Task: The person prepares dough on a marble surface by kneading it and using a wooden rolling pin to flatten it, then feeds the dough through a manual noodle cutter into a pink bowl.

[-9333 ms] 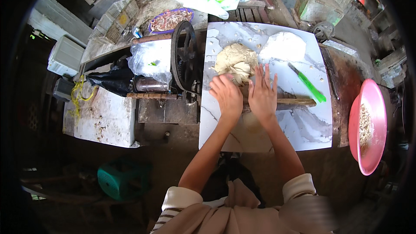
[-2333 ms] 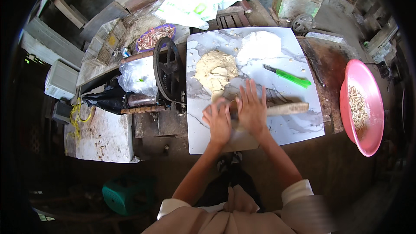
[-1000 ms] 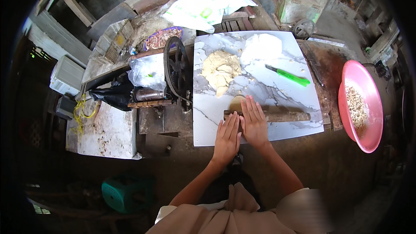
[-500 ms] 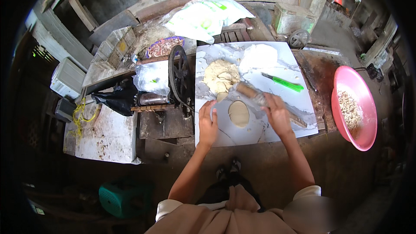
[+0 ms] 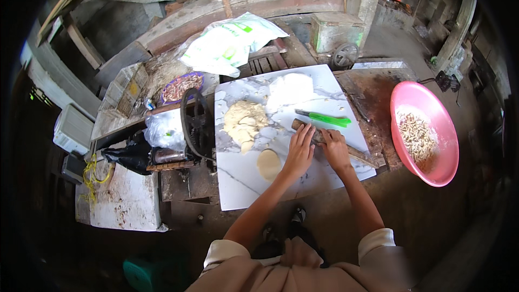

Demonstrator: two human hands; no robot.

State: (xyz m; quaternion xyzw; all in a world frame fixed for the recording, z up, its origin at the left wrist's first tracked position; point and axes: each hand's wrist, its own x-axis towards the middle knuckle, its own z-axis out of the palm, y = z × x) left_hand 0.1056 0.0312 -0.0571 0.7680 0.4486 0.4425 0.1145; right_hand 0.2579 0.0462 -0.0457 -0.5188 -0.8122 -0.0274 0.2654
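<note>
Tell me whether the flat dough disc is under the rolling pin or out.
Out: the dough disc lies flat on the marbled board, nothing pressing it, with the rolling pin apart to its right.

Dough (image 5: 241,119), a machine wheel (image 5: 198,123) and rough planks (image 5: 270,6) suggest a food workshop.
</note>
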